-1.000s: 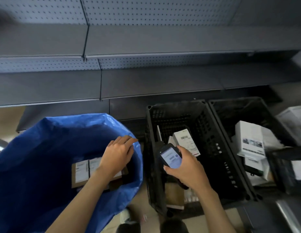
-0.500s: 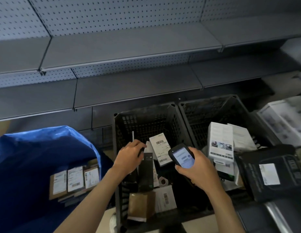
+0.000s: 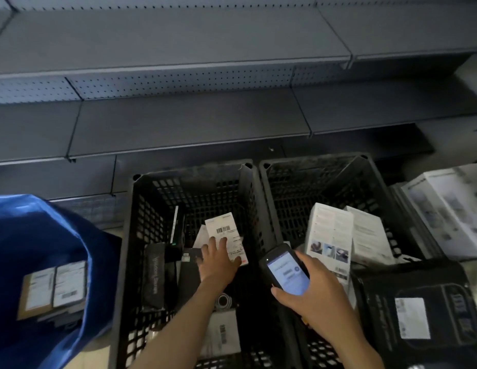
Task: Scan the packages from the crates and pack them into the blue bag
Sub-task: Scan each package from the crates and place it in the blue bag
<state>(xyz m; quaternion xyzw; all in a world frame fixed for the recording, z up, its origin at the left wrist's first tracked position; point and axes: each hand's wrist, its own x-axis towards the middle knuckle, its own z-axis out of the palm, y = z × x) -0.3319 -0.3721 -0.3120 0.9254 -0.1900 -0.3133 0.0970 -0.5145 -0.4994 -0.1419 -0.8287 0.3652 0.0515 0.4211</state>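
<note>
My left hand (image 3: 217,259) reaches into the left black crate (image 3: 129,235), and its straight fingers lie on a white package with a barcode label (image 3: 222,227). Whether the thumb hooks its edge is hidden. My right hand (image 3: 312,296) grips a handheld scanner (image 3: 286,271) with a lit screen, above the wall between the two crates. The blue bag (image 3: 45,235) stands open at the left and holds labelled cardboard packages (image 3: 55,286). Other dark and white packages lie in the left crate, among them a long black box (image 3: 153,275).
The right black crate (image 3: 312,166) holds upright white boxes (image 3: 329,235). A black box with a white label (image 3: 413,304) lies at the lower right, with large white cartons (image 3: 445,209) behind it. Grey metal shelves (image 3: 178,123) run across the back.
My left hand left the blue bag, crossed into the left crate and now lies on the white barcode package. The view swung right. The scanner stayed in my right hand.
</note>
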